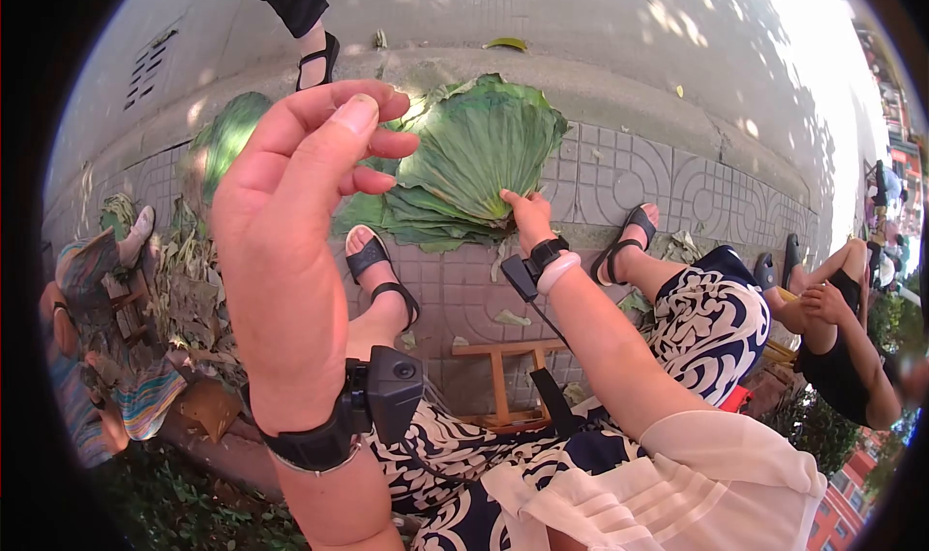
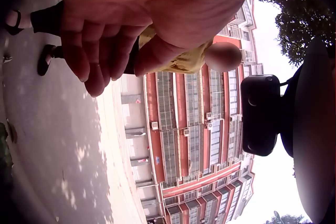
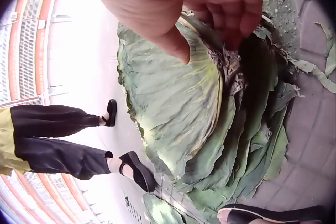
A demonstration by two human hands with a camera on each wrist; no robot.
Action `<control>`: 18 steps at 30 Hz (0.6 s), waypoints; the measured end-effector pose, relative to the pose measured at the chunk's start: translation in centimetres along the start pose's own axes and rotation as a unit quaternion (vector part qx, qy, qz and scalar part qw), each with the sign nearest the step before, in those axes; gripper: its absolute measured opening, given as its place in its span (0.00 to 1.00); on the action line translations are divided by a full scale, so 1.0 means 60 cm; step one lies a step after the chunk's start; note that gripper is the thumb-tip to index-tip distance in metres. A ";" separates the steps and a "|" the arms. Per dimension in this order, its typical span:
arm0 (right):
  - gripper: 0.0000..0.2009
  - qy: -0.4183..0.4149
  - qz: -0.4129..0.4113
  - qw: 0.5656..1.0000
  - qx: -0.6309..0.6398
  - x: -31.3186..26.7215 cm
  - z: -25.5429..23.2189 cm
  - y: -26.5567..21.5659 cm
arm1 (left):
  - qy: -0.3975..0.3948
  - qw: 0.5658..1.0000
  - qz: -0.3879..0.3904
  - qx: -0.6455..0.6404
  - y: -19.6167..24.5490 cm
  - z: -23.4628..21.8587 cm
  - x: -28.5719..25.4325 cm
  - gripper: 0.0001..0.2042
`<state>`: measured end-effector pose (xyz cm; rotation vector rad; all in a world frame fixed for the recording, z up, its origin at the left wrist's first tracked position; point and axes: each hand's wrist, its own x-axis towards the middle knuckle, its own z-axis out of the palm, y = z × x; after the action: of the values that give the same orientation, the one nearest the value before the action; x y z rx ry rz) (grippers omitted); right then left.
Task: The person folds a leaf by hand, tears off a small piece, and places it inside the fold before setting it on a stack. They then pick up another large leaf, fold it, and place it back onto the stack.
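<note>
A stack of large green folded leaves [image 1: 474, 159] lies fanned out on the paved ground, against the kerb. My right hand [image 1: 527, 214] reaches down to the stack's near point and pinches the top leaf [image 3: 173, 92] between thumb and fingers [image 3: 231, 19]. My left hand [image 1: 300, 193] is raised close to the camera, well above the ground, with its fingers loosely bent and nothing in it. In the left wrist view the left hand [image 2: 121, 29] shows empty against the street and a red building.
My sandalled feet [image 1: 377, 275] [image 1: 629, 237] stand either side of the stack. A low wooden stool [image 1: 503, 377] is below my knees. Dried leaf scraps [image 1: 189, 290] pile at the left. Other people sit at the left [image 1: 106, 348] and right [image 1: 842, 338]; someone stands beyond the kerb [image 1: 300, 19].
</note>
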<state>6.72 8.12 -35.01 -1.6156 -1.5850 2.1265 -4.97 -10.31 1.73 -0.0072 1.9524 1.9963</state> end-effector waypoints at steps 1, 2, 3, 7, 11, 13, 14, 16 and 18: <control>0.20 -0.001 -0.010 1.000 -0.004 0.002 0.005 0.002 | -0.001 1.000 0.000 0.000 0.000 0.000 0.000 0.16; 0.20 -0.003 -0.019 1.000 -0.008 -0.001 0.009 -0.002 | 0.000 1.000 -0.001 0.000 0.000 -0.001 0.000 0.16; 0.20 -0.011 0.004 1.000 -0.017 -0.003 0.012 -0.006 | 0.001 1.000 -0.002 0.000 0.000 -0.001 0.000 0.16; 0.18 -0.059 0.076 0.993 -0.062 0.008 0.021 -0.022 | -0.001 1.000 0.004 -0.007 0.002 -0.004 -0.001 0.16; 0.15 -0.131 0.022 0.991 -0.024 -0.012 0.049 -0.106 | 0.002 1.000 0.006 -0.004 0.003 -0.008 -0.003 0.16; 0.14 -0.178 -0.014 0.984 0.018 -0.034 0.065 -0.162 | -0.001 1.000 0.008 -0.004 0.004 -0.009 -0.003 0.16; 0.14 -0.201 -0.032 0.978 0.040 -0.046 0.072 -0.187 | -0.003 1.000 0.008 -0.006 0.004 -0.009 -0.003 0.16; 0.14 -0.236 -0.062 0.966 0.083 -0.093 0.075 -0.234 | -0.005 1.000 0.007 -0.010 0.003 -0.011 -0.003 0.16; 0.15 -0.268 -0.073 0.957 0.090 -0.101 0.063 -0.238 | -0.006 1.000 0.010 -0.010 0.006 -0.012 -0.004 0.16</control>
<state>-0.50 9.04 -20.78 -0.8780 -1.4963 2.6732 -5.03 -11.06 2.08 0.0203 1.9316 2.0245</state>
